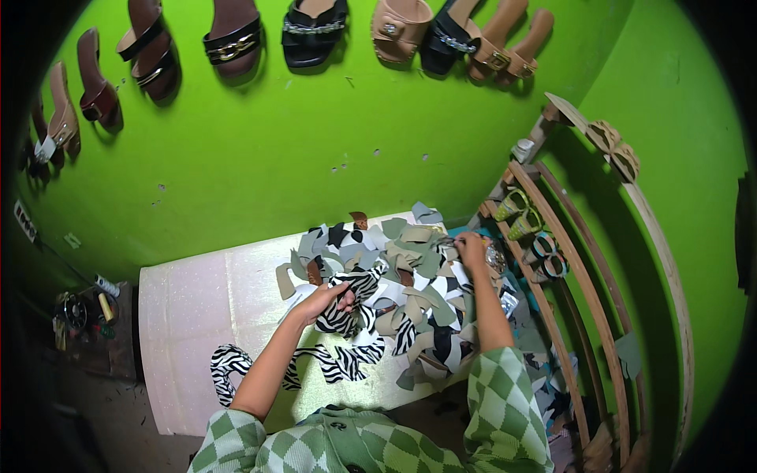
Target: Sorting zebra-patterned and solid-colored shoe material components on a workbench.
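Note:
My left hand (327,303) is closed around a bunch of zebra-striped cut pieces (359,285) above the table. Over at the right end of the scrap pile, my right hand (471,247) has its fingers pinched together on something small and dark that I cannot make out. Beneath both hands spreads a heap of cut pieces (430,301) in grey-green, beige, white, black and brown. More zebra-striped pieces (337,364) lie in a loose row nearer to me, and a curved one (229,364) rests left of my left forearm.
The pale table (193,315) stands against a green wall (260,142) hung with sandals (314,35). At the right, a wooden rack (587,315) holds green sandals (516,213) and other pairs. A low stand (98,339) with small items sits at the left.

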Demonstrator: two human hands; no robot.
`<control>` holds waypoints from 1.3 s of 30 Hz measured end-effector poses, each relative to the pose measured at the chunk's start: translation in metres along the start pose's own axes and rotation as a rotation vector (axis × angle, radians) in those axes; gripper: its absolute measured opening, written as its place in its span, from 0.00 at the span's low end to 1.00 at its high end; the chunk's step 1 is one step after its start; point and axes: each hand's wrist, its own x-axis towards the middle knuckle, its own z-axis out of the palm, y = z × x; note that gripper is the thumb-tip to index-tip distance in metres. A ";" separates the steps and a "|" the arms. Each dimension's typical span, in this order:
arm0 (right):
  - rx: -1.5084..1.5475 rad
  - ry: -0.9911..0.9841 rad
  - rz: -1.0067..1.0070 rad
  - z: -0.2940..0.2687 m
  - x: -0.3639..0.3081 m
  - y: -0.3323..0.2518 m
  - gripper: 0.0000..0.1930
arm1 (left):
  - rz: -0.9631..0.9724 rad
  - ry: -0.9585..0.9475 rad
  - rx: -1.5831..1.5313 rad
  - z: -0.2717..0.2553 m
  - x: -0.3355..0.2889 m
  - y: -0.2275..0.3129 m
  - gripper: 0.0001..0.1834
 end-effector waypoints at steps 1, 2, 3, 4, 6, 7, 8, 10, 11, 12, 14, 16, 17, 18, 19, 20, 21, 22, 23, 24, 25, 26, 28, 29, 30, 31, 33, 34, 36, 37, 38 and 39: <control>0.137 0.019 0.068 -0.009 0.007 -0.005 0.05 | -0.008 0.026 -0.046 -0.005 -0.004 0.002 0.18; 0.153 0.144 0.012 -0.026 0.014 -0.024 0.04 | -0.019 0.062 -0.095 -0.012 -0.011 0.003 0.18; 0.147 0.189 -0.025 -0.046 0.021 -0.030 0.05 | -0.029 0.075 -0.141 -0.014 -0.015 0.004 0.17; 0.336 0.122 0.034 -0.061 0.029 -0.026 0.07 | -0.072 0.080 -0.195 -0.018 -0.016 0.005 0.16; 0.624 0.077 0.021 -0.090 0.038 -0.031 0.09 | -0.082 0.066 -0.305 -0.024 -0.018 0.001 0.16; 0.724 0.098 -0.059 -0.105 0.040 -0.045 0.11 | -0.076 0.076 -0.346 -0.026 -0.018 0.000 0.17; 0.780 0.036 -0.058 -0.118 0.040 -0.050 0.11 | -0.088 0.073 -0.367 -0.024 -0.016 -0.002 0.18; 0.838 -0.125 -0.120 -0.139 0.032 -0.073 0.11 | -0.097 0.004 -0.411 -0.021 -0.008 -0.007 0.17; 0.824 -0.207 -0.192 -0.153 0.024 -0.091 0.11 | -0.101 -0.051 -0.461 -0.019 -0.007 -0.009 0.17; 0.724 -0.266 -0.383 -0.166 0.015 -0.110 0.09 | -0.108 -0.053 -0.479 -0.009 -0.005 -0.005 0.21; 0.590 -0.384 -0.688 -0.183 -0.006 -0.161 0.07 | -0.143 -0.125 -0.495 -0.011 0.000 -0.012 0.25; 0.548 -0.483 -0.834 -0.177 -0.035 -0.203 0.06 | -0.204 -0.112 -0.421 -0.012 0.000 -0.018 0.31; 0.533 -0.522 -0.861 -0.171 -0.053 -0.220 0.06 | -0.219 -0.111 -0.474 -0.003 0.002 -0.020 0.35; 0.521 -0.499 -0.893 -0.154 -0.071 -0.226 0.07 | -0.265 -0.098 -0.464 0.014 -0.002 -0.013 0.35; 0.514 -0.477 -0.936 -0.132 -0.087 -0.231 0.08 | -0.306 -0.074 -0.454 0.026 -0.011 -0.006 0.35; 0.561 -0.493 -0.961 -0.111 -0.103 -0.241 0.09 | -0.376 -0.103 -0.453 0.018 -0.013 -0.015 0.37; 0.612 -0.512 -0.985 -0.097 -0.120 -0.248 0.10 | -0.395 -0.072 -0.406 0.014 -0.016 -0.024 0.36; 0.636 -0.517 -0.954 -0.095 -0.133 -0.254 0.11 | -0.447 -0.098 -0.401 0.005 -0.017 -0.038 0.35; 0.657 -0.522 -0.918 -0.094 -0.145 -0.256 0.12 | -0.502 -0.131 -0.394 0.006 -0.020 -0.041 0.33; 0.768 -0.491 -0.841 -0.083 -0.158 -0.254 0.13 | -0.386 -0.076 -0.295 0.010 -0.023 -0.046 0.27; 0.861 -0.540 -0.724 -0.084 -0.166 -0.260 0.15 | -0.411 -0.012 -0.297 -0.002 -0.027 -0.063 0.20; 0.850 -0.463 -0.645 -0.083 -0.173 -0.259 0.16 | -0.394 -0.057 -0.319 -0.006 -0.029 -0.070 0.17; 0.833 -0.381 -0.558 -0.077 -0.176 -0.245 0.18 | -0.381 -0.135 -0.363 -0.012 -0.032 -0.074 0.12; 0.609 -0.193 -0.469 -0.070 -0.174 -0.228 0.21 | -0.399 -0.098 -0.338 -0.008 -0.037 -0.063 0.11; 0.382 -0.010 -0.378 -0.064 -0.174 -0.213 0.25 | -0.400 -0.039 -0.328 -0.008 -0.035 -0.065 0.11; 0.385 -0.008 -0.379 -0.056 -0.177 -0.203 0.25 | -0.397 0.033 -0.319 -0.012 -0.038 -0.068 0.12; 0.058 -0.010 0.052 -0.040 -0.184 -0.183 0.33 | -0.382 0.046 -0.314 -0.018 -0.040 -0.065 0.12; 0.059 -0.004 0.050 -0.029 -0.188 -0.174 0.33 | -0.321 0.077 -0.286 -0.019 -0.041 -0.062 0.12; 0.173 -0.255 0.311 -0.013 -0.196 -0.158 0.33 | -0.229 0.106 -0.282 -0.023 -0.041 -0.060 0.09; 0.178 -0.257 0.298 -0.009 -0.192 -0.153 0.33 | -0.223 0.118 -0.285 -0.032 -0.043 -0.062 0.09; 0.199 -0.280 0.330 -0.008 -0.186 -0.147 0.32 | -0.178 0.120 -0.288 -0.042 -0.044 -0.065 0.09; 0.220 -0.304 0.360 -0.006 -0.177 -0.140 0.30 | -0.131 0.123 -0.291 -0.051 -0.045 -0.069 0.08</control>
